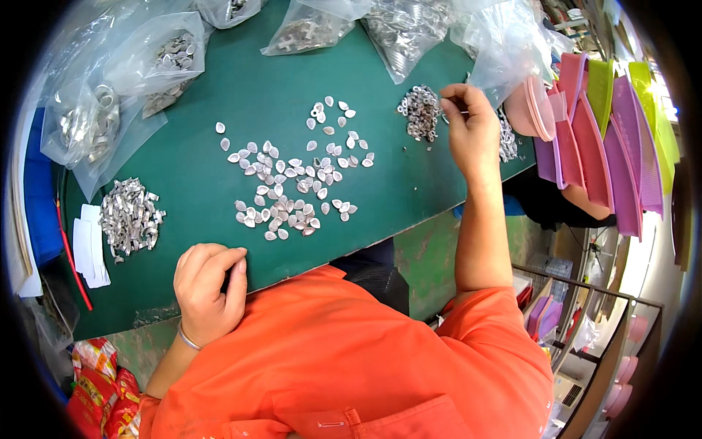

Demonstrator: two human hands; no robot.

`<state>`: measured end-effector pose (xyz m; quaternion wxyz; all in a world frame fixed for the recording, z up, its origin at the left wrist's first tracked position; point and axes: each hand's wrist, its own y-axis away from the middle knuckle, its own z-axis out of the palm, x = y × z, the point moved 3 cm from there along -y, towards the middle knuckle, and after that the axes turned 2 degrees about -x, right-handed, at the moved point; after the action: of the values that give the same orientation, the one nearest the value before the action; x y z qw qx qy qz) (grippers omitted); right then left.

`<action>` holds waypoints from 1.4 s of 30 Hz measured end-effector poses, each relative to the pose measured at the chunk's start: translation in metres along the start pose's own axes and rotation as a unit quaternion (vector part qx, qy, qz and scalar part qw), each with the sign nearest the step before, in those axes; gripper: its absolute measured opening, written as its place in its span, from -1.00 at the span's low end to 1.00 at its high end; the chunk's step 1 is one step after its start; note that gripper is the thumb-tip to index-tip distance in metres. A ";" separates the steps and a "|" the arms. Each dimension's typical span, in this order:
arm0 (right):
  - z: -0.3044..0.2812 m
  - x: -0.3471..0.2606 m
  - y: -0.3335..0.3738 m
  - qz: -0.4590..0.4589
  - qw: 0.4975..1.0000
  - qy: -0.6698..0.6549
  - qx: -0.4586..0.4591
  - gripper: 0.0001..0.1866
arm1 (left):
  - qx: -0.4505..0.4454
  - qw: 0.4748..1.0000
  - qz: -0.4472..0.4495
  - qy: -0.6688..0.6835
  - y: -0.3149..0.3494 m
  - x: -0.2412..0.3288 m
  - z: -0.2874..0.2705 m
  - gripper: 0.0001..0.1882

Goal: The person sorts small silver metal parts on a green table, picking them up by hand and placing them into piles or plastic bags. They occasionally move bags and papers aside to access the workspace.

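Note:
My right hand [472, 128] is at the far right of the green table, its thumb and fingers pinched together. Whatever is between its fingertips is too small to make out. Just left of it lies a heap of small metal rings [420, 113]; more small metal pieces [506, 137] lie to its right, partly hidden. By the near table edge rests my left hand [208, 293], fingers curled in and the palm hidden. Many silvery drop-shaped metal pieces [292, 212] are spread over the table between my hands. Left of them is a pile of short metal strips [130, 219].
Clear plastic bags of metal parts [175, 55] line the far side of the green table [365, 227]. White paper slips [89, 245] and a red stick [73, 256] lie at the left. Pink, purple and green plastic baskets [592, 139] stand at the right, near a rack [585, 282].

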<state>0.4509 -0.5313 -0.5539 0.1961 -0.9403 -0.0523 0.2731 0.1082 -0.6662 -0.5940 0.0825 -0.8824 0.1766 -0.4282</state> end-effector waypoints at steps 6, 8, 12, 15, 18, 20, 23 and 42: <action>0.017 0.010 -0.001 -0.038 0.994 0.045 -0.093 -0.81 | 0.013 1.000 0.001 -0.003 0.001 -0.001 -0.001 -0.85; 0.016 -0.001 -0.002 -0.096 0.990 0.095 -0.043 -0.80 | 0.016 1.000 0.006 -0.008 0.001 -0.001 -0.001 -0.85; 0.035 -0.047 0.015 -0.146 0.985 0.026 -0.087 -0.80 | 0.016 1.000 -0.010 -0.015 0.002 -0.002 -0.001 -0.85; 0.055 -0.076 0.037 -0.198 0.959 -0.038 -0.197 -0.79 | 0.013 1.000 -0.012 -0.008 0.002 -0.003 -0.001 -0.85; 0.058 -0.080 0.034 -0.141 0.966 -0.096 -0.195 -0.82 | 0.014 1.000 -0.015 -0.010 0.004 -0.004 -0.001 -0.85; 0.056 -0.085 0.028 -0.115 0.972 -0.095 -0.179 -0.86 | 0.014 1.000 -0.013 -0.011 0.003 -0.004 -0.001 -0.85; 0.065 -0.098 0.034 -0.171 0.950 -0.112 -0.235 -0.87 | 0.010 1.000 -0.004 -0.007 0.002 -0.004 -0.001 -0.85; 0.069 -0.110 0.046 -0.124 0.943 -0.160 -0.264 -0.85 | 0.016 1.000 -0.002 -0.008 0.004 -0.005 -0.002 -0.86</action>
<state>0.3201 -0.5730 -0.5715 -0.0381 -0.8883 -0.2695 0.3700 0.1028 -0.6678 -0.5969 0.0970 -0.8847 0.1676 -0.4240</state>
